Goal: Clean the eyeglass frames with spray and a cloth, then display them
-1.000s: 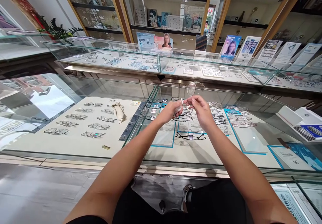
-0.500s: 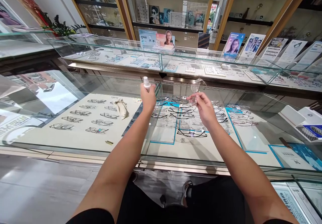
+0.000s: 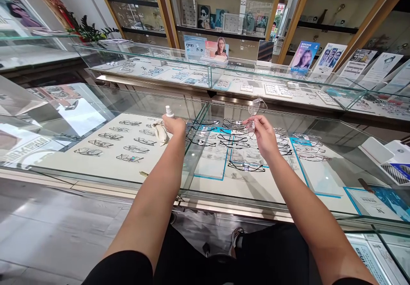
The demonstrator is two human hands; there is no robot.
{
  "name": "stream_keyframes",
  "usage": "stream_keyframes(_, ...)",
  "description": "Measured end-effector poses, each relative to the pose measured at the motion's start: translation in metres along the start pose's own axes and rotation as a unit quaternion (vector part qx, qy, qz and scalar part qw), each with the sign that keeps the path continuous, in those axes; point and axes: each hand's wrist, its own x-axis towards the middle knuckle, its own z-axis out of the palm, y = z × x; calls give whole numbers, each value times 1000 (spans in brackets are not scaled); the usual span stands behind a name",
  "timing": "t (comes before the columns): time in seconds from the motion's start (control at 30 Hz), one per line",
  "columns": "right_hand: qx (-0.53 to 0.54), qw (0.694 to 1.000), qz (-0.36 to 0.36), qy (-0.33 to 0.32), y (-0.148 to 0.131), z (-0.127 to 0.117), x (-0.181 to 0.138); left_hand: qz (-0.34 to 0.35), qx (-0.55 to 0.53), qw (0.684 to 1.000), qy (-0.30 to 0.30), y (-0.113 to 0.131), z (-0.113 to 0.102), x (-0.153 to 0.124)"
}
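Note:
My left hand (image 3: pixel 174 125) is closed around a small white spray bottle (image 3: pixel 169 112), low over the glass counter top (image 3: pixel 96 105). A beige cloth (image 3: pixel 160 132) lies just left of that hand. My right hand (image 3: pixel 262 134) is raised over the counter and pinches a pair of clear-framed glasses (image 3: pixel 254 110), whose lenses stand above my fingers. Below both hands, rows of glasses (image 3: pixel 237 142) lie inside the display case.
More display frames (image 3: pixel 128 142) lie on a cream tray in the left case. A second glass counter (image 3: pixel 224 77) with posters and brochures stands behind. White boxes (image 3: pixel 384 152) sit at the right. Grey floor and my shoes show below.
My left hand left the glasses, swung left with the spray bottle and dropped down toward the counter beside the cloth. My right hand kept the glasses, nearly still.

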Motion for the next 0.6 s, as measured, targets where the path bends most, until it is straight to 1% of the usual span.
stream_keyframes(0.07,6,1000,1,1,0,0,0,-26,1,1000,9,0,1,1)
stream_keyframes(0.17,10,1000,0,-2,0,0,1,-36,-9,999,19,2,2,1)
stream_keyframes(0.27,1,1000,-1,-7,0,0,0,-55,-36,997,43,5,2,2)
stream_keyframes(0.37,0,1000,-1,-3,0,-1,0,-88,-65,992,68,7,1,5)
stream_keyframes(0.47,5,1000,-5,-1,1,-1,-1,-113,-68,987,87,8,-2,10)
stream_keyframes(0.53,15,1000,-7,-3,2,-1,-1,-112,-56,988,86,8,-6,14)
stream_keyframes(0.6,29,1000,-5,-4,2,-1,-2,-76,-31,994,66,8,-10,17)
